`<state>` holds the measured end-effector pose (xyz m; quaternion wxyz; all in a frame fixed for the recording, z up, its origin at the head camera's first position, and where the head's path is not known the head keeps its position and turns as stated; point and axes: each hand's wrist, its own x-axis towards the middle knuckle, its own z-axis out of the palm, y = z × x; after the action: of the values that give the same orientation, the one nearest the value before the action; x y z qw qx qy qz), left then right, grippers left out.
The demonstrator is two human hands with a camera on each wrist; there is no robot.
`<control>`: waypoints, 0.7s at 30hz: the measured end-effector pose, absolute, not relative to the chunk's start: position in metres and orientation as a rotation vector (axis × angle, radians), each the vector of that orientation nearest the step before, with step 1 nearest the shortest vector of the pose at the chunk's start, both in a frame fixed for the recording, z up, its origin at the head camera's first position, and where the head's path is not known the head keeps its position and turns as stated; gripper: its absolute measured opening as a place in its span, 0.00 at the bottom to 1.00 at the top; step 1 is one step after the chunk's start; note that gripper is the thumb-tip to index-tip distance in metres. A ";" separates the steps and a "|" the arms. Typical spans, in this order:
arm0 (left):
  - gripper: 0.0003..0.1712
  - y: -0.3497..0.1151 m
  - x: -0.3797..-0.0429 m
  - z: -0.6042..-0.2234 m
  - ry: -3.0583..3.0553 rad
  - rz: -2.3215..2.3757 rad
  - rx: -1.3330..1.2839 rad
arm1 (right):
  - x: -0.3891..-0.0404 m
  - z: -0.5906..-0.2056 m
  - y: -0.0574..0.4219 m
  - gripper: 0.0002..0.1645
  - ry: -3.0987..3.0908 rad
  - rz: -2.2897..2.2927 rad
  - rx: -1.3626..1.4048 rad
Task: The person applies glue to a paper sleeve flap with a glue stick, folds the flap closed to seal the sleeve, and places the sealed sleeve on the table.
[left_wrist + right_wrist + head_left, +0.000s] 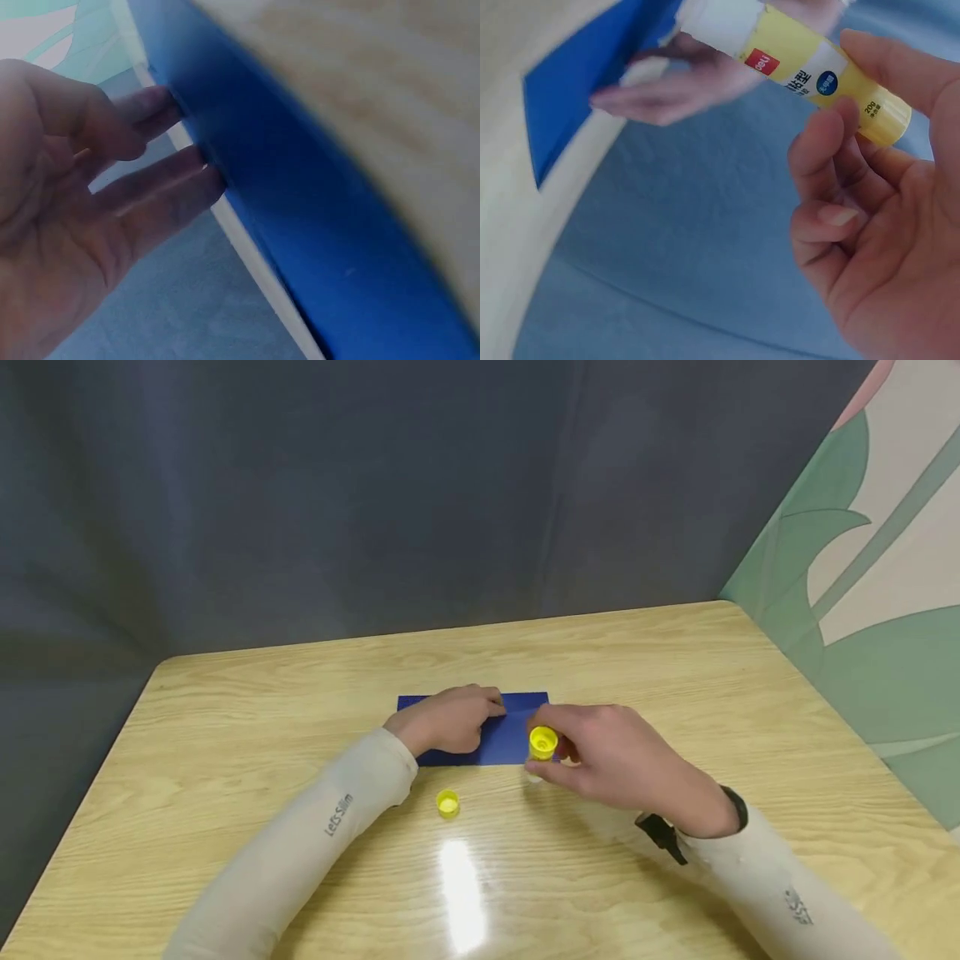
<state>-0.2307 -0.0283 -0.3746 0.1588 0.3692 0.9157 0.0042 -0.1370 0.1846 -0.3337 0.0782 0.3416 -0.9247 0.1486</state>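
Observation:
My left hand [454, 718] rests on a sheet of blue paper [507, 745] lying flat on the table. In the left wrist view its fingertips touch the blue surface [277, 187], the fingers fairly straight. A glue stick [802, 71] with a yellow, labelled barrel and a white end is pinched between the thumb and fingers of my right hand [615, 752]. The white end points down at the paper's right edge, and the yellow base [543, 743] faces up. A small yellow cap [447, 804] sits on the table in front of the paper.
The wooden table [262, 727] ends at a dark curtain [375, 502] behind. On the right hangs a cloth with green leaf shapes [885, 685]. Light reflects off the tabletop near the cap.

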 end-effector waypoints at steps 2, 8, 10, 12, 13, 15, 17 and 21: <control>0.30 -0.027 -0.230 -0.376 2.623 -0.067 1.085 | -0.136 -0.328 0.188 0.17 -2.765 0.439 0.995; 0.29 -0.021 -0.230 -0.377 2.619 -0.182 1.078 | -0.135 -0.322 0.191 0.16 -2.767 0.428 0.992; 0.29 -0.019 -0.232 -0.376 2.604 -0.202 1.081 | -0.135 -0.323 0.191 0.15 -2.772 0.425 1.006; 0.30 -0.017 -0.235 -0.375 2.582 -0.201 1.078 | -0.136 -0.324 0.191 0.15 -2.779 0.417 1.020; 0.30 -0.016 -0.236 -0.375 2.570 -0.190 1.069 | -0.136 -0.325 0.192 0.15 -2.781 0.413 1.026; 0.31 -0.014 -0.240 -0.374 2.544 -0.151 1.048 | -0.136 -0.326 0.193 0.14 -2.784 0.402 1.038; 0.33 -0.013 -0.244 -0.373 2.520 -0.107 1.037 | -0.136 -0.327 0.194 0.14 -2.782 0.394 1.048; 0.32 -0.011 -0.254 -0.376 2.510 -0.020 1.100 | -0.135 -0.330 0.196 0.14 -2.766 0.392 1.071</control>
<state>-0.2536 -0.0112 -0.3759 0.1994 0.3933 0.8975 -0.0073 -0.1353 0.1956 -0.3300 0.0749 0.3569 -0.9219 0.1308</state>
